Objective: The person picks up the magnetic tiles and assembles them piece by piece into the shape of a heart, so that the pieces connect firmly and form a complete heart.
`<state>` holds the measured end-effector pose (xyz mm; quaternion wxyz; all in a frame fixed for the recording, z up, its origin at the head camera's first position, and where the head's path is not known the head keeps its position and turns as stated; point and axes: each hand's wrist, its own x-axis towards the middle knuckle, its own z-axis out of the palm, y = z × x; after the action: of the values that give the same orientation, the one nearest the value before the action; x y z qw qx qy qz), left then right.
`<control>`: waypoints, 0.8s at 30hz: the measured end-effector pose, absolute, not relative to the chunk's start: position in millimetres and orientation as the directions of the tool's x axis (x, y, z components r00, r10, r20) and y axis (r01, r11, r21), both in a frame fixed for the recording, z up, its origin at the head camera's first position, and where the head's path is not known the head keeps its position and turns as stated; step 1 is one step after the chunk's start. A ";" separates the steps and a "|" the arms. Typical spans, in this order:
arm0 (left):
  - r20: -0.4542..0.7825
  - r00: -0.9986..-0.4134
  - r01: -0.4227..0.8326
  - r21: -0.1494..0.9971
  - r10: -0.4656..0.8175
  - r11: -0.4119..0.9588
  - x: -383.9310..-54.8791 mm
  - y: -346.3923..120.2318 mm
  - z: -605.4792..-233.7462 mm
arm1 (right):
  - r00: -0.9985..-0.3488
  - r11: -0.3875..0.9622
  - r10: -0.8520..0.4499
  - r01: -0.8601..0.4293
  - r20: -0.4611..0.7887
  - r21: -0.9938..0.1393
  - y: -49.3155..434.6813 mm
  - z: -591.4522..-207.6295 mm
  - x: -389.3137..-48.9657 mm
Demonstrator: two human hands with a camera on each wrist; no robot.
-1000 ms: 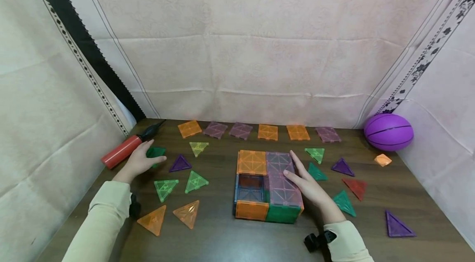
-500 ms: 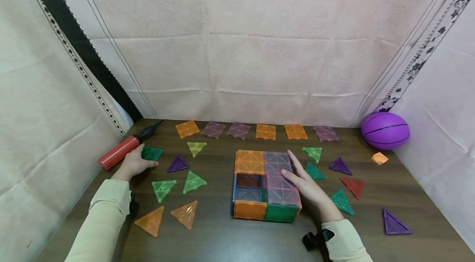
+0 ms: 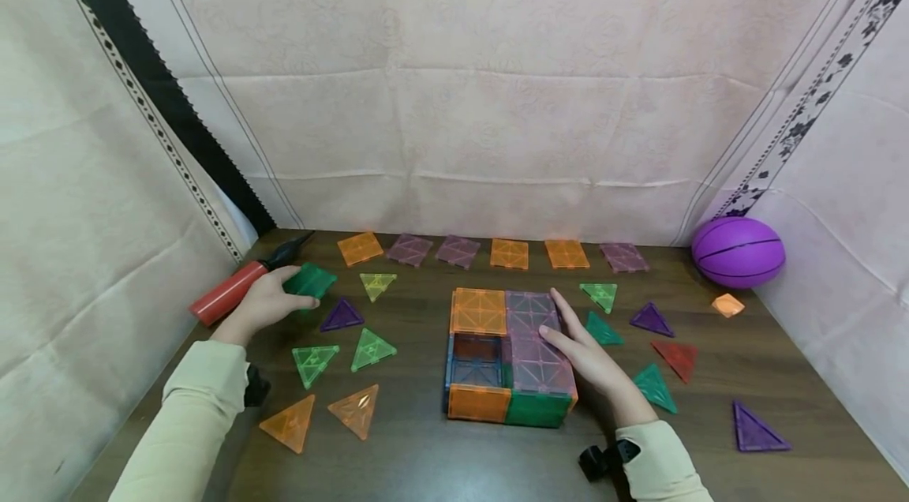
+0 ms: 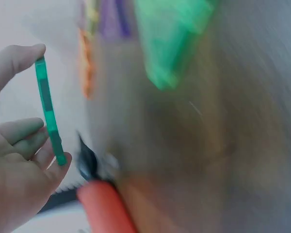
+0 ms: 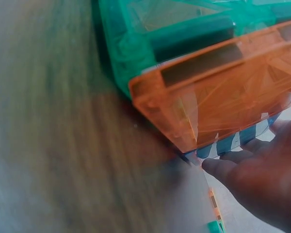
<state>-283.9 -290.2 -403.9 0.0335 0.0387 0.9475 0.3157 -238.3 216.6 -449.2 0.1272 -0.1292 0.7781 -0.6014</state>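
Note:
My left hand (image 3: pixel 266 303) pinches a green square magnetic tile (image 3: pixel 311 282) between thumb and fingers at the left of the table. Edge-on in the left wrist view, the tile (image 4: pixel 47 104) spans from thumb tip to fingers. A low box of magnetic tiles (image 3: pixel 545 360) stands in the middle, with orange and purple squares on top, an opening at its front left, and orange and green front sides. My right hand (image 3: pixel 592 352) rests along the box's right side, thumb on the purple top, index finger straight. In the right wrist view its fingertips meet the box's orange side (image 5: pixel 233 92).
A red pump (image 3: pixel 230 293) with a black nozzle lies beside my left hand. Orange and purple square tiles (image 3: pixel 509 253) line the back. Triangle tiles (image 3: pixel 341 315) lie on both sides of the box. A purple ball (image 3: pixel 738 252) sits at back right, before cloth walls (image 3: pixel 454 131).
My left hand has closed its hold on the green square tile and moved it slightly up and to the right, away from the pump. The right hand and the box stay in place.

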 end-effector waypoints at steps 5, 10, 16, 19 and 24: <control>0.040 -0.980 0.181 0.609 0.197 0.773 -277.3 -253.4 -385.9 | -0.934 0.243 -0.356 -0.050 -0.041 -0.969 216.8 -450.0 -237.9; 0.127 -0.940 0.325 0.608 0.315 0.724 -266.6 -212.0 -372.3 | -0.931 0.231 -0.362 -0.048 -0.040 -0.972 216.7 -450.5 -237.5; 0.152 -0.881 0.435 0.633 0.447 0.641 -245.6 -167.1 -359.5 | -0.930 0.228 -0.365 -0.042 -0.045 -0.973 216.6 -450.5 -238.0; 0.139 -0.848 0.469 0.647 0.512 0.601 -234.7 -147.5 -357.7 | -0.930 0.233 -0.366 -0.052 -0.038 -0.971 216.9 -450.1 -238.4; 0.113 -0.784 0.526 0.644 0.610 0.555 -222.7 -120.5 -362.8 | -0.931 0.230 -0.363 -0.054 -0.034 -0.972 216.8 -448.9 -237.9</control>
<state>-222.7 -120.5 -362.8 0.0616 0.3229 0.8797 0.3436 -237.9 216.8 -448.9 0.1273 -0.1346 0.7737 -0.6058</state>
